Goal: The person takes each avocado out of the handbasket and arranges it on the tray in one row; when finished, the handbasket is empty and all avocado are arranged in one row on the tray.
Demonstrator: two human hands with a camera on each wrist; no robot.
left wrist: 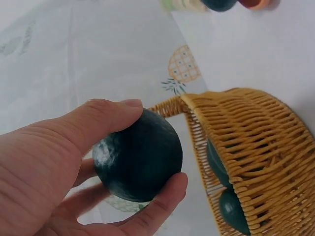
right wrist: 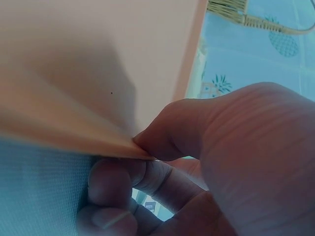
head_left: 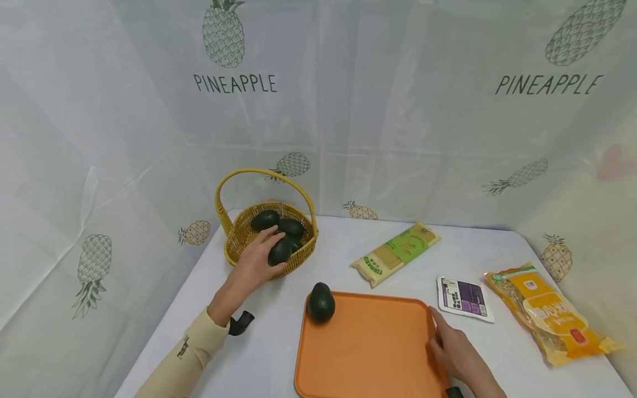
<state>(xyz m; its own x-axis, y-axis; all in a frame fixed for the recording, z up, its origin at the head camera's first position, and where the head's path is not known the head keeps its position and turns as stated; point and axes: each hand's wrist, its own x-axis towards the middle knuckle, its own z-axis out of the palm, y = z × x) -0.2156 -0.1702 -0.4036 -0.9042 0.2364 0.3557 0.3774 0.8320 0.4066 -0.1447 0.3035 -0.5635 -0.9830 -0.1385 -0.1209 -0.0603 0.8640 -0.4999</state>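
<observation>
My left hand grips a dark green avocado between thumb and fingers, over the near rim of the yellow wicker basket. More avocados lie inside that basket, partly hidden behind the hand and the held one. On the orange tray, another avocado sits in the far left corner. At the tray's right edge, my right hand pinches the rim, thumb above and fingers below, as the right wrist view shows.
Behind the tray lies a green and tan noodle packet. To its right are a small purple and white packet and a large orange-yellow bag. A pineapple-print curtain encloses the back and sides of the white table.
</observation>
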